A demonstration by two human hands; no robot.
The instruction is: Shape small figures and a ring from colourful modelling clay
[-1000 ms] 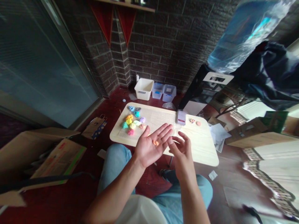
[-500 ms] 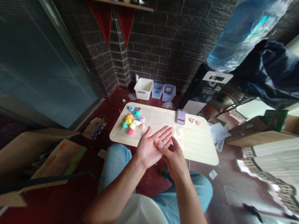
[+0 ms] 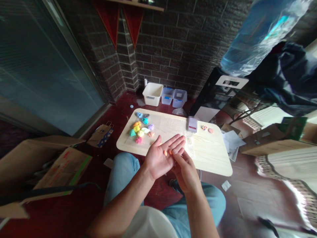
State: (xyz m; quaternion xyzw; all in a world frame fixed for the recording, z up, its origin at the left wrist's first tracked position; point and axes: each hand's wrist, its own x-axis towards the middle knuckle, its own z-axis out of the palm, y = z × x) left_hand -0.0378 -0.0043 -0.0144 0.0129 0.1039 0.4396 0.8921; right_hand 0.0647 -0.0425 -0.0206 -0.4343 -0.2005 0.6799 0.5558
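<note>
Fingers [image 3: 177, 142] of left hand [image 3: 158, 160] extending nearly flat, palm facing up, loosely carrying first orange piece [image 3: 165, 153]. Right hand [image 3: 185, 170] curling its fingers, thumb touching second orange piece [image 3: 170, 152] over same palm; whether pinching it, cannot tell. Risk: palm tilting could be sending loose piece rolling off; thumb pressing hard might be squashing second. Hands overlapping near edge of tabletop [image 3: 213, 155]; coloured lumps [image 3: 136, 129] lying toward left edge, phone [image 3: 192, 125] resting at far edge.
</note>
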